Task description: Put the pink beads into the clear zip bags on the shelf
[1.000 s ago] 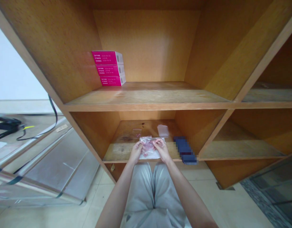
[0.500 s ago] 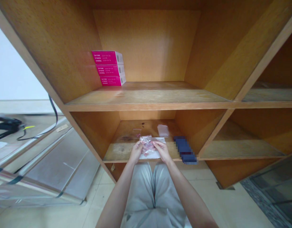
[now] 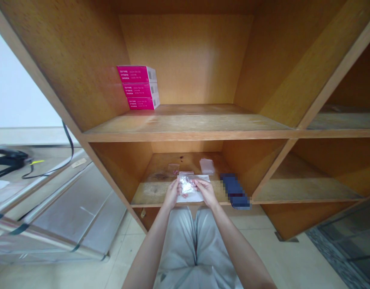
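Between my hands is a small clear plastic bag (image 3: 187,185) with reddish bits showing in or under it; light glares off its surface. The fingers of my left hand (image 3: 172,192) pinch its left side, while my right hand (image 3: 206,191) grips its right edge. Beneath it, a white sheet of paper (image 3: 199,196) lies on the lower shelf. Farther back rest another small clear bag (image 3: 173,168) with something reddish in it, on the left, and a stack of clear bags (image 3: 207,165), on the right.
A blurred dark blue object (image 3: 235,190) lies at the shelf's right front edge. Three stacked pink boxes (image 3: 139,87) stand on the upper shelf (image 3: 197,120). On the left are a plastic-wrapped frame (image 3: 73,212) and a black item with a strap (image 3: 10,158).
The bag has been turned flatter and straighter between my hands, and its surface now reflects more light. Both hands have stayed almost in place.
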Motion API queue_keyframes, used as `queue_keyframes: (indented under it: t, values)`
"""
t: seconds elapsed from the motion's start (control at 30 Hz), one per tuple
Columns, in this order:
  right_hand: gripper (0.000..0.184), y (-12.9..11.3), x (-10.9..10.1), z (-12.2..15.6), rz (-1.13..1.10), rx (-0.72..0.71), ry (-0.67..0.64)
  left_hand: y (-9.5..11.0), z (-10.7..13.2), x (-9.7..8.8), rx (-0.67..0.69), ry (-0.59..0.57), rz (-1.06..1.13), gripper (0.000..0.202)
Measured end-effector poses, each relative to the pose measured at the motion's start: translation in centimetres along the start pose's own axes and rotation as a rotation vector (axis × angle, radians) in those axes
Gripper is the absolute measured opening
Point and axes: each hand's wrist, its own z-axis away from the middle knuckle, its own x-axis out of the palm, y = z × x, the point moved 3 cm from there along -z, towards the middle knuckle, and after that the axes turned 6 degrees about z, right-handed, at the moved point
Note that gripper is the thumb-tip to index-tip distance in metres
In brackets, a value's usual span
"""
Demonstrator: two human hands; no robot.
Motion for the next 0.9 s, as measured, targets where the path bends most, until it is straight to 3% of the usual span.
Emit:
queue_keyframes:
  t: [0.23, 0.43, 0.63, 0.9]
  values:
    - [0.023, -1.8, -0.3, -0.6, 0.041, -0.101, 0.090, 0.1, 0.0, 0.0, -0.006, -0.068, 0.019, 0.044]
    - [0.026, -4.2, -3.1, -4.8, 0.118, -0.304, 0.340, 0.5, 0.2, 0.2, -0.009, -0.120, -0.021, 0.047]
    - [0.034, -2.1, -6.2, -9.4, 0.298, -0.272, 0.418, 0.5, 0.1, 0.3, 0.008, -0.137, -0.007, 0.046]
    - [0.029, 0.4, -8.1, -11.4, 0.346, -0.179, 0.456, 0.6, 0.1, 0.3, 0.011, -0.136, -0.007, 0.044]
